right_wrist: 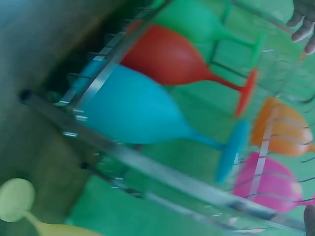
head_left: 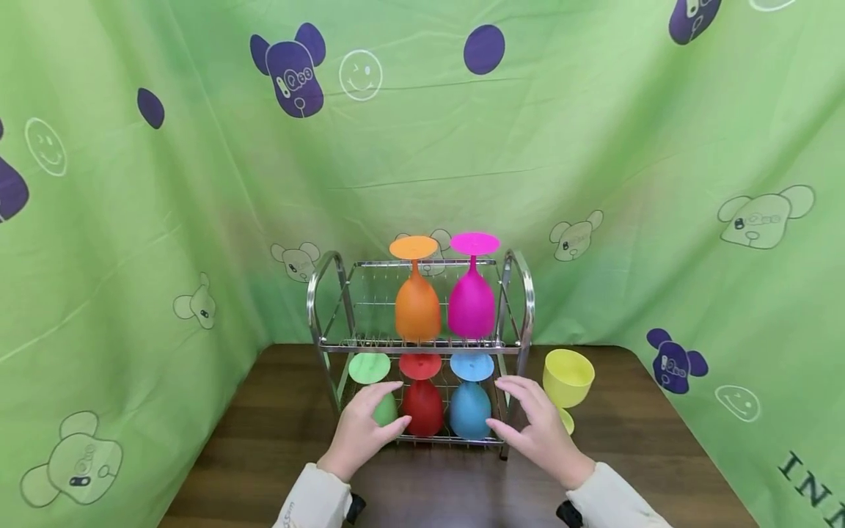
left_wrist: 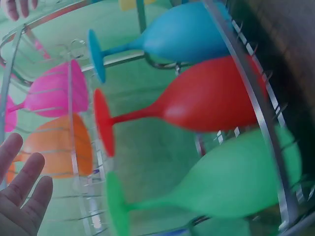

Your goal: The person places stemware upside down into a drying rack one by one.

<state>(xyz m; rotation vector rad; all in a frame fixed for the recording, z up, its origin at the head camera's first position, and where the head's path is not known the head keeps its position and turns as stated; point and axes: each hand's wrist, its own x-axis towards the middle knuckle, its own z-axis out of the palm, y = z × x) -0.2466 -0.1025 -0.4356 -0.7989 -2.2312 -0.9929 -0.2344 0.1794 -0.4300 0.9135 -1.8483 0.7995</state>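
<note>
My left hand (head_left: pixel 363 429) is held in front of a two-tier metal dish rack (head_left: pixel 422 350), fingers and thumb spread apart, holding nothing. It partly hides a green goblet (head_left: pixel 370 368) on the lower tier. Beside that goblet stand a red goblet (head_left: pixel 424 412) and a blue goblet (head_left: pixel 470 412), all upside down with bases up. My right hand (head_left: pixel 538 433), likewise spread and holding nothing, is nearest the blue goblet. On the upper tier, an orange goblet (head_left: pixel 417 314) and a magenta goblet (head_left: pixel 472 306) are also inverted. Both wrist views show the goblets through the rack's wires.
A yellow goblet (head_left: pixel 569 376) stands upright on the brown wooden table (head_left: pixel 264 440), right of the rack and behind my right hand. Green patterned cloth (head_left: pixel 422 147) hangs behind and along both sides. The rack's curved side rails (head_left: pixel 527 293) rise at each end.
</note>
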